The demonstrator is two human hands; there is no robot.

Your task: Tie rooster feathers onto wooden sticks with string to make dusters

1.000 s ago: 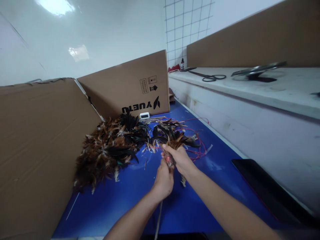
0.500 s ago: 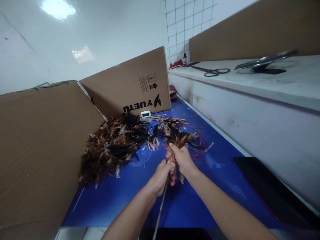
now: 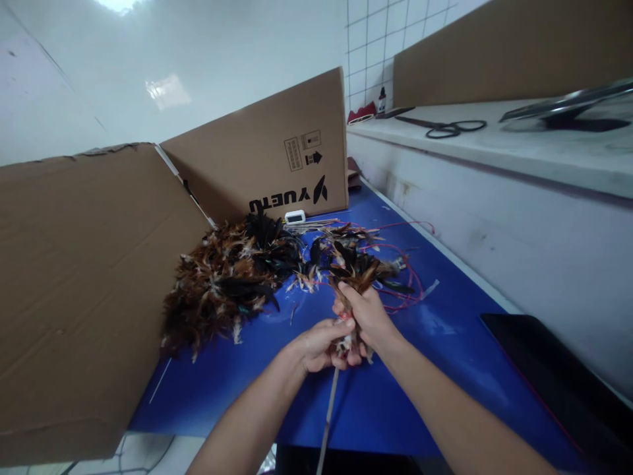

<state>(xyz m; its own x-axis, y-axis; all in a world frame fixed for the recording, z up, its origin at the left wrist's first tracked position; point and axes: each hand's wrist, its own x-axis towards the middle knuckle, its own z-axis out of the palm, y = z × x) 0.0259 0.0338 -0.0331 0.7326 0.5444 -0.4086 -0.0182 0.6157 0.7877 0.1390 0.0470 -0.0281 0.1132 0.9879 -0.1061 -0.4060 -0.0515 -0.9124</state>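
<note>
My right hand [image 3: 364, 315] grips a small bunch of brown and black feathers [image 3: 352, 272] whose tips fan upward above the fingers. My left hand [image 3: 316, 344] pinches the base of that bunch, where a thin pale stick [image 3: 327, 420] runs down toward me. A red string [image 3: 343, 316] shows at the bunch's base between the two hands. Both hands hover over a blue tabletop [image 3: 376, 402]. A large heap of loose brown and black feathers [image 3: 225, 284] lies to the left.
Red cords [image 3: 405, 284] tangle behind my hands. Cardboard sheets [image 3: 74, 277] stand at left, a printed box [image 3: 277, 158] at back with a small white device [image 3: 295, 216]. A white ledge at right holds scissors [image 3: 448, 126]. A black flat panel [image 3: 554, 382] lies at right.
The view has shifted left and down. My left hand has slid lower on the bunch's base, and the stick now shows more plainly below it.
</note>
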